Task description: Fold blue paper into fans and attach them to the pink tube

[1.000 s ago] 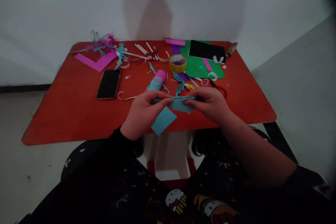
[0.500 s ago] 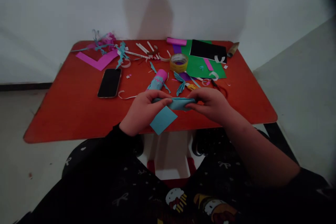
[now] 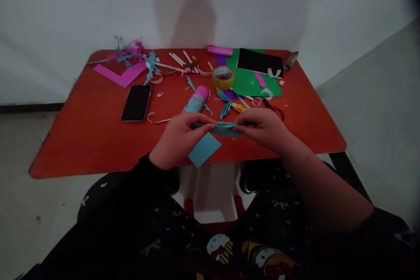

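Between my two hands is a pleated piece of light-blue paper (image 3: 226, 129), its folds stacked along the top edge. My left hand (image 3: 182, 138) pinches its left end between thumb and fingers. At the other end, my right hand (image 3: 264, 129) pinches it the same way. Just below lies a flat blue paper square (image 3: 205, 149) near the table's front edge. Beyond my hands are a pleated blue paper fan shape (image 3: 224, 104), a yellow-handled cutter (image 3: 239, 107) and a pink-and-blue paper-covered tube (image 3: 197, 99), partly hidden by my left hand.
A phone (image 3: 136, 103) lies on the red table (image 3: 85, 140) at the left. Behind are a yellow tape roll (image 3: 223, 79), green paper (image 3: 244, 83), a black sheet (image 3: 259, 62), a pink paper piece (image 3: 123, 78) and scattered scraps. A white wall stands behind the table.
My right fingers have shifted slightly on the pleated paper, and its front face now looks flatter with the folds showing more along the top. The left hand stays nearly still.
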The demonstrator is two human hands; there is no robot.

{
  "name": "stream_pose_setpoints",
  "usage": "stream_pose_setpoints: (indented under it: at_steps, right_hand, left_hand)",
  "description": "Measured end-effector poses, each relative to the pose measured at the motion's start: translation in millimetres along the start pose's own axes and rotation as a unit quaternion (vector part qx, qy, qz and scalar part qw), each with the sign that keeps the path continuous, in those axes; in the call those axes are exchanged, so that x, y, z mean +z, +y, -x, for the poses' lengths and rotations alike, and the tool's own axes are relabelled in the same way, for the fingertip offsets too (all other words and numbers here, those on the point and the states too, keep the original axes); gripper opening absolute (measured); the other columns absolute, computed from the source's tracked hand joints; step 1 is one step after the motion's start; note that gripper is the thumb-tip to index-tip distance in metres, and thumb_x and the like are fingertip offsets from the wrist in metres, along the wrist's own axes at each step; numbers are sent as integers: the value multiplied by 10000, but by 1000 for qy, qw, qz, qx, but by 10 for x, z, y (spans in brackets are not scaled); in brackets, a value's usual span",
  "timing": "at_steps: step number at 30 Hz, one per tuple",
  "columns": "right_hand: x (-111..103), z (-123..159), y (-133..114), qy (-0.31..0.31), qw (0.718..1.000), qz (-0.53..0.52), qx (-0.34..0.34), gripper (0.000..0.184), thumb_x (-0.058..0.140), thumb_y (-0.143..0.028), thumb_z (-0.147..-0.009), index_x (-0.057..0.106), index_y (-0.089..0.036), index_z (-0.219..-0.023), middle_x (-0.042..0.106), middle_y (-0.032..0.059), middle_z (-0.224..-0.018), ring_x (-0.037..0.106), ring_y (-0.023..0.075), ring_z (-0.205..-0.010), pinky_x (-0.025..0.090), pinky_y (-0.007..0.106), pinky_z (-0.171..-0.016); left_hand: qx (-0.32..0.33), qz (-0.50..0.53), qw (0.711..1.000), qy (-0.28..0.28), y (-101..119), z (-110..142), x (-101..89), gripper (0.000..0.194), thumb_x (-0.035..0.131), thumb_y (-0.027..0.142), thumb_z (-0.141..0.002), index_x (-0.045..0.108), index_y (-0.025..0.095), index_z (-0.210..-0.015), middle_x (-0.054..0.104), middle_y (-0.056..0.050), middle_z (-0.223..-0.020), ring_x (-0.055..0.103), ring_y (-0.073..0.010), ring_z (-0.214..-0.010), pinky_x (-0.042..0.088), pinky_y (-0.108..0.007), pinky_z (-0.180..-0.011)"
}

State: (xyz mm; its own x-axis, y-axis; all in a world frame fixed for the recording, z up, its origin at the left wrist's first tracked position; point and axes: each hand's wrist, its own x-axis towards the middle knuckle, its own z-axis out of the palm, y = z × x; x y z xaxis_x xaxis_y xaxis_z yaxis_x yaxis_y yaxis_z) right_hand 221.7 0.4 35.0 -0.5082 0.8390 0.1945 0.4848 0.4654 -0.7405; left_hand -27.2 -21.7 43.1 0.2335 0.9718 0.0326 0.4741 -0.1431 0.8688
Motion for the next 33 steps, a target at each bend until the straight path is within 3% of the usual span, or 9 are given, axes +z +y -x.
stream_pose_setpoints:
  at_steps: [8, 11, 14, 18, 33]
  right_hand:
    - [-40, -7, 40, -40, 998, 29, -24, 199, 634, -264, -923, 712, -199, -752, 706, 3, -689, 589, 144, -641, 394, 271, -602]
    - [-24, 5, 47, -23, 998, 40, -32, 103, 664, -285, -907, 725, -201, -905, 746, 34, -841, 642, 173, -744, 443, 281, -657]
    - [19, 18, 19, -6, 998, 37, -49, 235, 733, -325, -875, 717, -217, -1083, 764, 65, -1021, 682, 215, -888, 493, 316, -763]
    - [69, 16, -35, 18, 995, 69, -67, 112, 695, -317, -920, 737, -220, -955, 752, 49, -874, 661, 204, -830, 468, 314, -753]
    - [116, -15, -14, -11, 988, 97, -116, 193, 608, -304, -980, 725, -210, -859, 716, 56, -823, 633, 182, -784, 466, 294, -716]
  left_hand:
    - [23, -22, 999, 1, 7, 9, 18, 164, 695, 336, -881, 807, 237, -947, 797, -18, -926, 706, -189, -844, 551, -297, -814]
    - [36, -31, 999, 17, -17, 23, 45, 166, 691, 340, -887, 801, 240, -962, 798, -22, -957, 712, -196, -873, 553, -310, -837]
    - [51, -43, 997, 27, -20, 46, 81, 172, 689, 348, -896, 798, 249, -984, 799, -24, -969, 721, -209, -897, 558, -336, -868]
    - [64, -64, 995, 35, 0, 70, 114, 169, 681, 358, -910, 795, 263, -990, 796, -29, -960, 726, -218, -883, 569, -361, -864]
    - [167, -157, 973, -37, 38, 54, 90, 186, 660, 297, -936, 755, 242, -1085, 778, -59, -1035, 692, -238, -1018, 511, -401, -974]
